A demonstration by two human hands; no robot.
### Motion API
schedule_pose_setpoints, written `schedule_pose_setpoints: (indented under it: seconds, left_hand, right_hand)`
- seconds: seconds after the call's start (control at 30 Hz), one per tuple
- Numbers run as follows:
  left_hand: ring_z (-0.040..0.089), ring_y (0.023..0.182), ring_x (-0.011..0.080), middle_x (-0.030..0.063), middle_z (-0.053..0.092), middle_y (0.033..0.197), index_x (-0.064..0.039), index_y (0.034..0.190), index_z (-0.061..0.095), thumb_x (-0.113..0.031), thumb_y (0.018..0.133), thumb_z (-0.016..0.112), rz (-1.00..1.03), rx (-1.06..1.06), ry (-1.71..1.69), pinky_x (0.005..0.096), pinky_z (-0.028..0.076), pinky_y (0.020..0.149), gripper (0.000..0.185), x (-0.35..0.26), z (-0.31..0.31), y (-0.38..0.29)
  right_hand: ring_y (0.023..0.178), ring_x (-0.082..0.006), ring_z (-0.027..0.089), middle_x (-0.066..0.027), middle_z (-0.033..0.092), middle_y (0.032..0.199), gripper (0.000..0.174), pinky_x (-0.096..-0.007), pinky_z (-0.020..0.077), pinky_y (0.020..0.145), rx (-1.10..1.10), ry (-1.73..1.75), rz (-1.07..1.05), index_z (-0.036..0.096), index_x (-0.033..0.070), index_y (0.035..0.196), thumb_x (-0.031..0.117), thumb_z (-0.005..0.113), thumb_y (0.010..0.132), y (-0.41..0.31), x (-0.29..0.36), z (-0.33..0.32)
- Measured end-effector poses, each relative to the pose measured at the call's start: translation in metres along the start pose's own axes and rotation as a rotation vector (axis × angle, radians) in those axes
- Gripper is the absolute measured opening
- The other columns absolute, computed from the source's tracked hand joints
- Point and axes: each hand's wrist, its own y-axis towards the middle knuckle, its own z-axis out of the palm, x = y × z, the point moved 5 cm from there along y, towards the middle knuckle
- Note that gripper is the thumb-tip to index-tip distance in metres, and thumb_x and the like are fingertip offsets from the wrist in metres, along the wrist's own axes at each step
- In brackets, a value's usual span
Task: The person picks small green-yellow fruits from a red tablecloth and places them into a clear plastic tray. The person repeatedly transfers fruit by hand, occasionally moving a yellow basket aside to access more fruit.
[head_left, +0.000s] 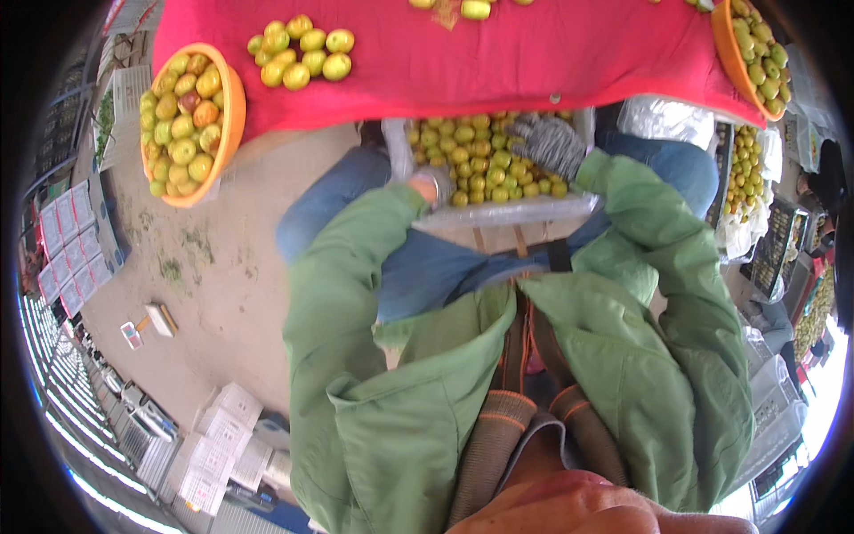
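A plastic-lined crate (510, 213) of yellow-green jujubes (490, 160) stands between my knees, partly under the red cloth. My right hand (547, 143), in a grey knitted glove, lies palm down over the fruit on the crate's right side. Its fingers reach leftward, extended and slightly apart; the underside of the palm is hidden. By the crate's near left corner is my left hand (435, 185), also gloved. Most of its fingers are hidden behind the wrist and green sleeve, so its grip does not show.
A red cloth (427, 80) covers the table ahead, with a cluster of jujubes (300, 52) on it. Orange baskets of jujubes stand at its left (230, 127) and right (730, 57) ends. Another filled crate (740, 173) sits beyond my right knee. Stacked cartons (223, 440) stand behind left.
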Motion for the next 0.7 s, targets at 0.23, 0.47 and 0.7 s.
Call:
schedule_pose_setpoints:
  seconds: [0.23,0.47,0.7]
  left_hand:
    - [0.069,0.089,0.0319,0.0141,0.072,0.099,-0.007,0.114,0.070,-0.028,0.077,0.075,0.103,0.072,-0.353,0.0421,0.054,0.081,0.043,-0.070,-0.169,-0.051]
    - [0.066,0.094,0.0320,0.0185,0.066,0.112,-0.003,0.122,0.062,-0.036,0.082,0.074,-0.377,-1.105,-0.626,0.0397,0.053,0.086,0.054,-0.008,-0.313,-0.119]
    - [0.047,0.126,0.0378,0.0224,0.050,0.136,-0.005,0.140,0.046,-0.038,0.075,0.079,-0.579,-1.151,-0.269,0.0447,0.043,0.104,0.080,0.031,-0.327,-0.105]
  right_hand:
    - [0.126,-0.0272,0.050,-0.0054,0.058,0.130,0.031,-0.0478,0.0465,0.097,-0.466,-0.028,-0.274,0.070,0.016,0.109,0.027,0.064,0.080,0.003,0.007,-0.089]
    - [0.133,-0.0295,0.043,-0.0043,0.049,0.143,0.048,-0.0482,0.0364,0.109,-0.644,-0.079,0.352,0.057,0.025,0.134,0.042,0.064,0.089,0.173,-0.153,-0.212]
    - [0.130,-0.0311,0.046,-0.0047,0.055,0.136,0.050,-0.0437,0.0373,0.109,-0.117,0.228,0.197,0.063,0.020,0.126,0.045,0.070,0.083,0.238,-0.192,-0.182]
